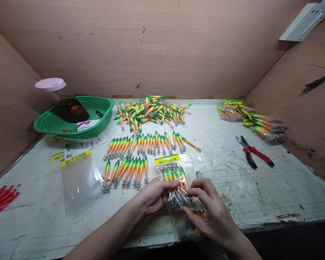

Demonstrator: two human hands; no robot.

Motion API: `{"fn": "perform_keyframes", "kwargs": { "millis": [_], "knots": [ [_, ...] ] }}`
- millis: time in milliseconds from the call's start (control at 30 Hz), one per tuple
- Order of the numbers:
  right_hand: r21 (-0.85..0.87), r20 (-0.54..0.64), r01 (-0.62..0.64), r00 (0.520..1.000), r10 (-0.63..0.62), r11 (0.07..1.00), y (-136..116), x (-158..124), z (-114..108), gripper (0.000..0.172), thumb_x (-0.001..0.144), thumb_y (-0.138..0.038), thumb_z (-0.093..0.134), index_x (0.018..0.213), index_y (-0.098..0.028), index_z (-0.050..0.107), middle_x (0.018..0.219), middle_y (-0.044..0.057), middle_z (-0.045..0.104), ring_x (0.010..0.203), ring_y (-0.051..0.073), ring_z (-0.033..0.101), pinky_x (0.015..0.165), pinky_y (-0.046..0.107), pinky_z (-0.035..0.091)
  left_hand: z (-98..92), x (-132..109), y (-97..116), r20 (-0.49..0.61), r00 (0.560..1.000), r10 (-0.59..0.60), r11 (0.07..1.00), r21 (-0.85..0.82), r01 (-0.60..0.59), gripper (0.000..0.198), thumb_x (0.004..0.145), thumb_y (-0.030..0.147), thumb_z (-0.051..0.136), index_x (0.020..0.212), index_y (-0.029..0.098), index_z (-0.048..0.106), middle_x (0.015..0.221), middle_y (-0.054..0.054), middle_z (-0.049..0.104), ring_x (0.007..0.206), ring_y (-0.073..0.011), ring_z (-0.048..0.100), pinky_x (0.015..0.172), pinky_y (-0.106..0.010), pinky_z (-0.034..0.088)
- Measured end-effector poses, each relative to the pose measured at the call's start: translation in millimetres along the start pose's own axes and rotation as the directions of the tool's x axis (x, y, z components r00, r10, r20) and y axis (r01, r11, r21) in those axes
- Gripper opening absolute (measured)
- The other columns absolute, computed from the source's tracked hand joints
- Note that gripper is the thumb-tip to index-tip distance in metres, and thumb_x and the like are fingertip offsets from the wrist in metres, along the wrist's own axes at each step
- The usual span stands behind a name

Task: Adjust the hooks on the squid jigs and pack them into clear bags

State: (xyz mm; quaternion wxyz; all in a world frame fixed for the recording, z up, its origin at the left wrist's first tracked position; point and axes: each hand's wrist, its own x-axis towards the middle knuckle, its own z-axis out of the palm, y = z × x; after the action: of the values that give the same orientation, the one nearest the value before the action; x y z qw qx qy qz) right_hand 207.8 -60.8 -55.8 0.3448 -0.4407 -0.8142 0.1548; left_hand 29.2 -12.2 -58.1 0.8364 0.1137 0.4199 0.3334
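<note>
A clear plastic bag [168, 159] with a yellow "BCT LURE" header holds several green-and-orange fishing lures [176, 173], hooks toward me. My left hand [157, 195] grips the bag's left side, its thumb lying across the front. At the lower right side, my right hand [208, 206] has curled fingers and thumb on the plastic. Left of the hands, loose lures [132, 168] stand in a short row, with a longer row of lures [151, 141] behind it. An unfilled header bag [78, 187] lies flat farther left.
Loose lures [148, 110] are heaped at the back. A green basket [108, 113] with a lidded cup [51, 84] stands back left. Filled packs [262, 124] lie back right, near red-handled pliers [254, 151]. Red lures [2, 198] sit at the left edge. A power strip [304, 21] hangs upper right.
</note>
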Motion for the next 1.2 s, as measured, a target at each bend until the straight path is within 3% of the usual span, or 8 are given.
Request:
{"fn": "perform_keyframes", "kwargs": {
  "millis": [300, 533, 633, 900, 1200],
  "knots": [
    [-0.026, -0.036, 0.015, 0.999, -0.016, 1.0, -0.1, 2.7, 4.9, 0.015, 0.082, -0.014, 0.059, 0.096, -0.02, 0.056, 0.093, 0.007, 0.052, 0.086, 0.02, 0.054, 0.069, 0.033, 0.052, -0.6, -0.7, 1.1, 0.08, 0.997, -0.01, 0.999, 0.034, 0.007, 0.013, 0.074, 0.0, 0.066, 0.085, 0.004, 0.071, 0.08, -0.013, 0.073, 0.069, -0.0181, 0.071, 0.071, -0.026, 0.056],
    [0.016, -0.011, 0.08, 0.997, -0.08, 0.997, 11.1, 2.2, 6.8, 0.009, 0.086, -0.019, 0.063, 0.088, -0.019, 0.054, 0.08, 0.003, 0.053, 0.072, 0.016, 0.054, 0.06, 0.027, 0.047, 0.8, 0.5, 0.9, -0.052, 0.998, 0.029, 0.993, 0.113, -0.023, 0.013, 0.073, -0.003, 0.062, 0.076, 0.007, 0.07, 0.069, -0.008, 0.071, 0.059, -0.0135, 0.067, 0.06, -0.022, 0.054],
    [0.026, 0.025, 0.14, 0.99, -0.141, 0.99, 17.1, -0.3, 8.3, 0.009, 0.086, -0.02, 0.063, 0.086, -0.019, 0.054, 0.078, 0.002, 0.054, 0.07, 0.015, 0.054, 0.06, 0.026, 0.045, -0.6, 2.6, -0.5, -0.066, 0.997, 0.041, 0.993, 0.117, -0.033, 0.012, 0.07, -0.002, 0.064, 0.075, 0.008, 0.069, 0.068, -0.006, 0.07, 0.058, -0.0135, 0.066, 0.059, -0.023, 0.054],
    [0.01, 0.022, 0.145, 0.989, -0.145, 0.989, 18.7, -0.5, 10.0, 0.012, 0.086, -0.023, 0.063, 0.084, -0.019, 0.052, 0.077, 0.002, 0.054, 0.068, 0.014, 0.052, 0.058, 0.026, 0.044, -6.0, 7.1, -2.2, -0.076, 0.995, 0.059, 0.987, 0.157, -0.046, 0.012, 0.061, 0.006, 0.073, 0.071, 0.008, 0.067, 0.064, -0.004, 0.067, 0.055, -0.0108, 0.06, 0.056, -0.021, 0.049],
    [-0.025, -0.046, 0.095, 0.994, -0.096, 0.995, 18.1, -4.3, 15.3, 0.006, 0.089, -0.016, 0.057, 0.091, -0.02, 0.054, 0.079, 0.003, 0.056, 0.07, 0.015, 0.055, 0.06, 0.027, 0.045, -6.7, 8.6, -1.1, -0.086, 0.996, 0.04, 0.985, 0.172, -0.025, 0.012, 0.066, 0.005, 0.069, 0.077, 0.009, 0.066, 0.068, -0.005, 0.068, 0.059, -0.0125, 0.063, 0.06, -0.024, 0.053]
  ]
}}
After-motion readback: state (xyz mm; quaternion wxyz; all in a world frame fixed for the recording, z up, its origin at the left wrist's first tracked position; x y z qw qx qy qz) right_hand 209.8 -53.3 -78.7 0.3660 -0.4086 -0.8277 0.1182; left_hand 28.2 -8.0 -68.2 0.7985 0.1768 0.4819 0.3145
